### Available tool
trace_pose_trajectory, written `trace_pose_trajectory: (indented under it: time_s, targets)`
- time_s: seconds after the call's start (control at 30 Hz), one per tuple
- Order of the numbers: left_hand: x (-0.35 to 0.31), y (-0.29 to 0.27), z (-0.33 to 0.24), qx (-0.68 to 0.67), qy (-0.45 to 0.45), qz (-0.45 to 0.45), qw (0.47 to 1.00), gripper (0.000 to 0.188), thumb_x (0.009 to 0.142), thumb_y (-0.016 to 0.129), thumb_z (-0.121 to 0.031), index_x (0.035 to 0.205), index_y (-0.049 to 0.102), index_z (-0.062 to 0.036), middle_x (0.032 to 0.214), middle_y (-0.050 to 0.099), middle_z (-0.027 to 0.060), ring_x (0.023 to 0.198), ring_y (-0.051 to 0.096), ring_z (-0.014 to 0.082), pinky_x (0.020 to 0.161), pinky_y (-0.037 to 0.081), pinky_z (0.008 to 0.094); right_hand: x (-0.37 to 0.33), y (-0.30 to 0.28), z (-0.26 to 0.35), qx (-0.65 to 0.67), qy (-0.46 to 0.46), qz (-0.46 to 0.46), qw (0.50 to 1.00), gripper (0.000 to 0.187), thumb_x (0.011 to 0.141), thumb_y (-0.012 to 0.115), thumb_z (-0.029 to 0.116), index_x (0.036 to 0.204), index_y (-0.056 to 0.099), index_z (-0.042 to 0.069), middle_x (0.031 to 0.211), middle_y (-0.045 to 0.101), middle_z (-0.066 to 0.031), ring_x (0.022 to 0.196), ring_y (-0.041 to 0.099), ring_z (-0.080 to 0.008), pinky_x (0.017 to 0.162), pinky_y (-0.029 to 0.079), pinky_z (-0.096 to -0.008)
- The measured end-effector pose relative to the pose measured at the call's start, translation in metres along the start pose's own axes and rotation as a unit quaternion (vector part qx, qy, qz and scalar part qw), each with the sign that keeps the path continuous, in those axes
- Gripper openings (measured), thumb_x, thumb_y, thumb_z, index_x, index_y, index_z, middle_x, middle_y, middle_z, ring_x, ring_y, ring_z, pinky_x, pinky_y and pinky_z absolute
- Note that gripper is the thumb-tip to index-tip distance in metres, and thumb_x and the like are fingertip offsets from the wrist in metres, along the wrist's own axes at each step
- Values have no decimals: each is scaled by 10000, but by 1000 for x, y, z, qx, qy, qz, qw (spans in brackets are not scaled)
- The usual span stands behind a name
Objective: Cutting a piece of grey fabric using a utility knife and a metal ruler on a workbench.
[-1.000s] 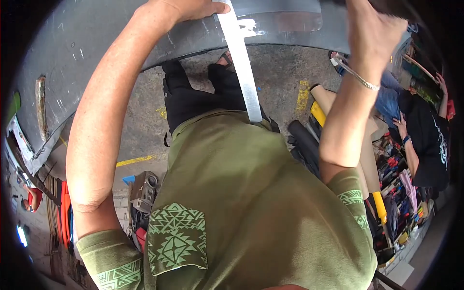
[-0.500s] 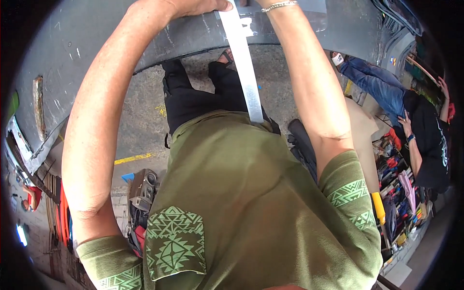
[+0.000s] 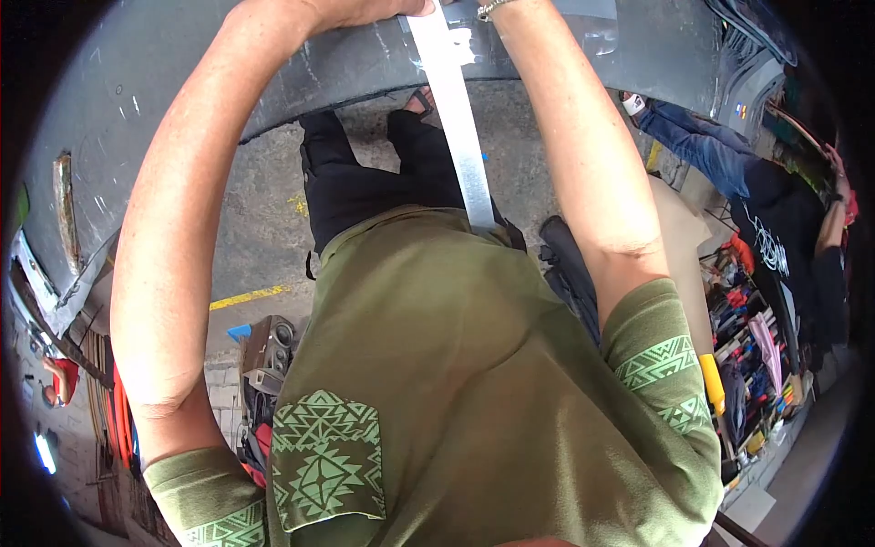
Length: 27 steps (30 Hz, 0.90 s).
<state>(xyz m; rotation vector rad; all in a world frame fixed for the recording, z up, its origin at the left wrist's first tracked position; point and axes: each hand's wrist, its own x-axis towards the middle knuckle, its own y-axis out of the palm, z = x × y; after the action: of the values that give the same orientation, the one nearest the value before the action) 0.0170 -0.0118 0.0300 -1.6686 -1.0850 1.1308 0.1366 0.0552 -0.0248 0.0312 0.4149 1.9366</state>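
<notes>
A long, flat, silvery metal strip [image 3: 460, 123] runs from the top edge of the view down to the waist of my olive shirt. Its lower end lies against the shirt, and its upper end is cut off by the frame. My left hand [image 3: 369, 9] reaches in at the top, thumb pressed on the strip's upper part; most of its fingers are out of sight. Only my right forearm and wrist with a beaded bracelet show, just right of the strip; the hand lies beyond the top edge. Both arms extend over a large dark grey, scuffed panel [image 3: 355, 68].
A short piece of weathered wood [image 3: 66, 214] lies on the panel's left part. At right stands another person [image 3: 770, 214] in black top and jeans, near a cluttered heap of tools and cloths [image 3: 747, 365]. Below is a concrete floor [image 3: 260, 219] with yellow marks.
My view and arms have shifted slightly; the strip stays under my left thumb. The person at right has changed posture, leaning with an arm lowered.
</notes>
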Motion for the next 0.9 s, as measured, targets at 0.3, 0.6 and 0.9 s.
trace_pose_trajectory:
  time_s: [0.3,0.6,0.9]
  targets:
    - [-3,-20,-18,8,-30,53,998,892,755,860,-386,1405,423,41,1584,315,257,1460,365,414,1182,356,582,-2,0,0,10,-6,-9,1000,599,1068,379,563,1035,585,2,637,493,3,395,407,-102,331,302,-265]
    - [-3,-19,-19,11,-28,43,999,885,753,862,-382,1398,431,44,1577,327,255,1451,381,416,1179,362,578,-7,1,8,-16,-18,-13,1000,590,1073,372,552,1027,573,-1,632,489,0,393,394,-94,340,291,-263]
    - [-5,-15,-14,5,-35,32,999,945,757,859,-365,1469,379,28,1573,331,250,1443,392,412,1186,355,571,-8,8,3,-44,-56,-17,997,569,1093,354,501,981,578,-10,600,488,-10,392,409,-96,343,300,-269]
